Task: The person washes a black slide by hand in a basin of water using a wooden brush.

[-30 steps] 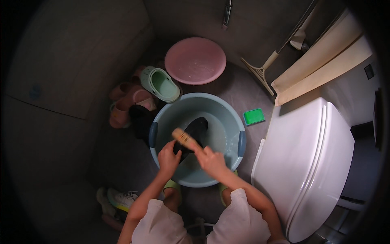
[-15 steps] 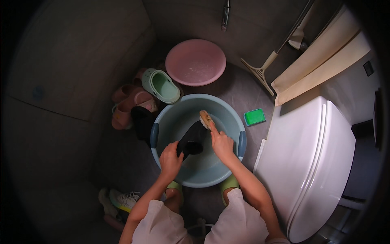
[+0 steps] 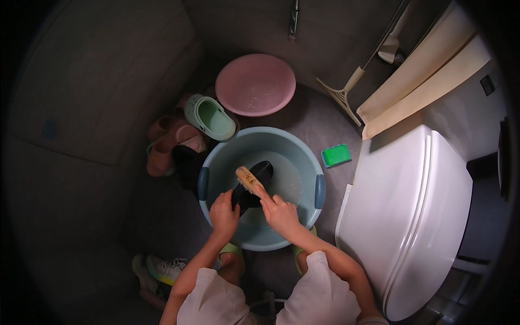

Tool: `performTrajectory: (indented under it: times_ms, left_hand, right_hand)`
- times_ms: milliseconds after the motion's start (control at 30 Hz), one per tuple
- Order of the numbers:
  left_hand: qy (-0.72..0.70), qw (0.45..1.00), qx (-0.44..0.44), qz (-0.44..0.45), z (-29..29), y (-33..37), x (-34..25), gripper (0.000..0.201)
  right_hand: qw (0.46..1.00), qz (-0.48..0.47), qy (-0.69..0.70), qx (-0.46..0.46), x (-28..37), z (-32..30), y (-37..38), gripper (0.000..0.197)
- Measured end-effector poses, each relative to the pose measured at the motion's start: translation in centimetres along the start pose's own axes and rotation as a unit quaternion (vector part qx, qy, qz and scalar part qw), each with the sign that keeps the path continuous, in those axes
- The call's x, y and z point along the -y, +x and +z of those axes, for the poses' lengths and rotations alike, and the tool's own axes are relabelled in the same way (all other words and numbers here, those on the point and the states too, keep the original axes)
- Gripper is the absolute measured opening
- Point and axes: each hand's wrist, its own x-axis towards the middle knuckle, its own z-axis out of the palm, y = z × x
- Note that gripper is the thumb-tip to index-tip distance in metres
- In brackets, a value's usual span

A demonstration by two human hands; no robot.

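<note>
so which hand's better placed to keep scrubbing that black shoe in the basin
Right, most likely. The right hand grips the wooden brush, whose bristles lie on the black shoe. The left hand steadies the shoe over the blue basin.

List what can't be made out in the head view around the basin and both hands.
- Black shoe: its near end is hidden under the left hand.
- Brush: handle end covered by the right hand; bristles face down, unseen.
- Basin: water depth unclear; near rim hidden by forearms.
- Sneaker at lower left: partly behind the left arm, dim.
- Fixture at top edge: cut off, too dark to identify.
</note>
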Motion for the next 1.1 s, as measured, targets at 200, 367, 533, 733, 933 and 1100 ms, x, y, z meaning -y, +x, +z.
performTrajectory:
  times_ms: [200,367,533,733,933,1100]
  left_hand:
    - [-0.032,0.999,-0.007,0.001,-0.6,0.4,-0.5,0.036]
    - [-0.034,0.999,-0.007,-0.016,-0.2,0.5,-0.1,0.034]
    - [-0.042,0.999,-0.016,-0.004,0.1,0.4,-0.1,0.034]
    - [-0.026,0.999,-0.008,-0.016,0.0,0.4,-0.3,0.036]
    - [-0.040,0.999,-0.006,-0.036,0.7,0.4,0.5,0.038]
    - [-0.075,0.994,0.009,-0.077,0.6,0.6,1.3,0.038]
  right_hand:
    - [0.976,0.058,-0.145,-0.153,-6.9,-2.5,2.7,0.053]
    - [0.899,0.349,-0.150,-0.218,-17.4,-5.4,1.6,0.050]
    - [0.881,0.378,-0.238,-0.156,-23.9,-1.8,-2.8,0.057]
    - [0.884,0.369,-0.252,-0.140,-24.6,-1.3,-2.1,0.056]
    - [0.900,0.361,-0.125,-0.209,-22.2,-4.5,1.2,0.054]
    - [0.961,0.090,0.160,-0.207,-8.1,-6.5,3.6,0.048]
